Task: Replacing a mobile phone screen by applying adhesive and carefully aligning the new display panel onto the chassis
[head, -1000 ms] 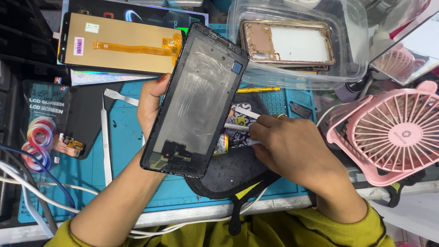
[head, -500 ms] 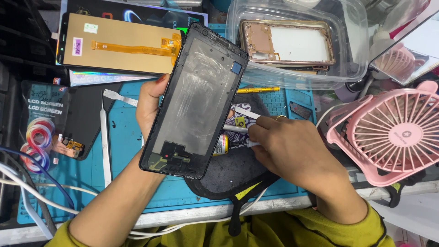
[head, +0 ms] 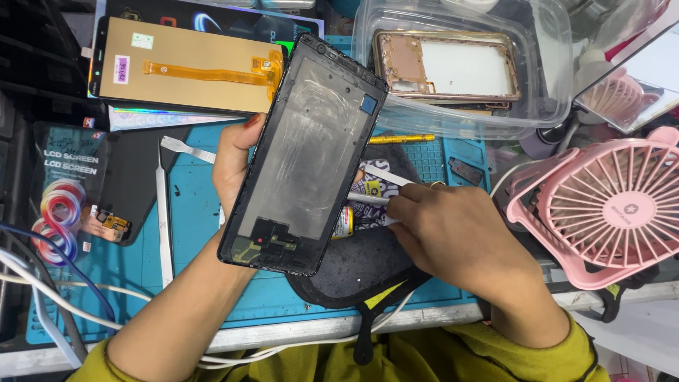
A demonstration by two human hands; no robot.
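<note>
Starting at the left edge, one packaged screen (head: pixel 60 205) lies flat on the surface, with several white and blue cables (head: pixel 42 283) crossing below it. One pair of tweezers (head: pixel 164 212) lies lengthwise on the blue mat (head: pixel 191 233), which covers the middle of the surface. One display panel (head: pixel 187 67) with an orange flex cable rests face down at the upper left.

The left hand (head: pixel 233 159) grips one black phone frame (head: pixel 304 152) by its long edges, thumb side hidden behind it, fingers curled around the left edge. The frame is held tilted above the mat, its inner side facing the camera.

One glue tube (head: pixel 364 212) lies under the frame's right edge, on a dark round pad (head: pixel 361 265). The right hand (head: pixel 453 233) is closed, fingertips pinching the tube's white nozzle end. One yellow tool (head: pixel 402 139) lies on the mat just above.

One clear plastic tray (head: pixel 460 64) at the upper centre holds one gold phone frame (head: pixel 445 67). One pink fan (head: pixel 612 205) stands at the right, beside one mirror (head: pixel 636 78) that reflects it. The surface is a crowded repair bench; the room beyond it is not visible.
</note>
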